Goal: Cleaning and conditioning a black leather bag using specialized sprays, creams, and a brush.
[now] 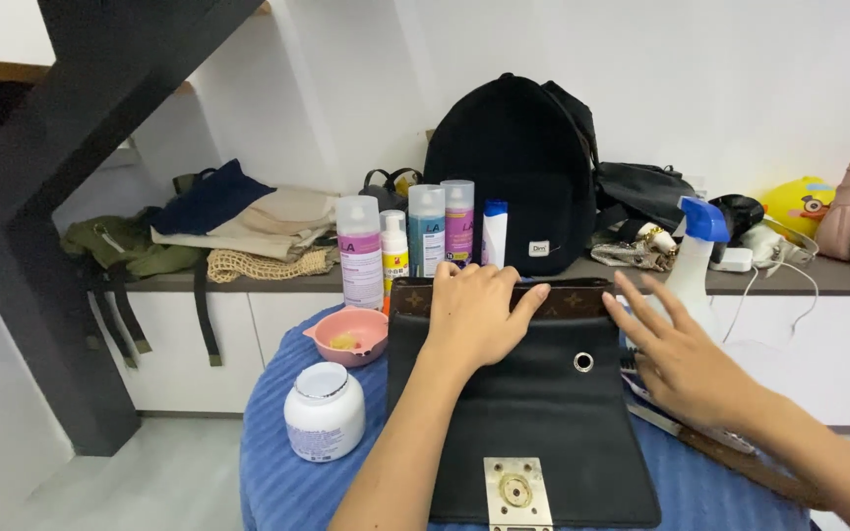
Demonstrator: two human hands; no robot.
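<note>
A black leather handbag (pixel 533 433) lies open on a round table covered with a blue ribbed cloth (pixel 277 492). Its flap points toward me with a gold metal clasp (pixel 516 492), and a metal eyelet (pixel 583 362) shows on the body. My left hand (pixel 474 315) rests flat on the bag's top edge, fingers over the brown patterned rim (pixel 582 295). My right hand (pixel 676 359) hovers with spread fingers at the bag's right side, over a brown strap (pixel 740 462).
A pink bowl (pixel 349 334) and a white jar (pixel 325 411) stand left of the bag. Several bottles (pixel 425 236) and a spray bottle with a blue trigger head (pixel 696 258) stand behind. A black backpack (pixel 518 167), folded clothes (pixel 248 221) and bags sit on the shelf.
</note>
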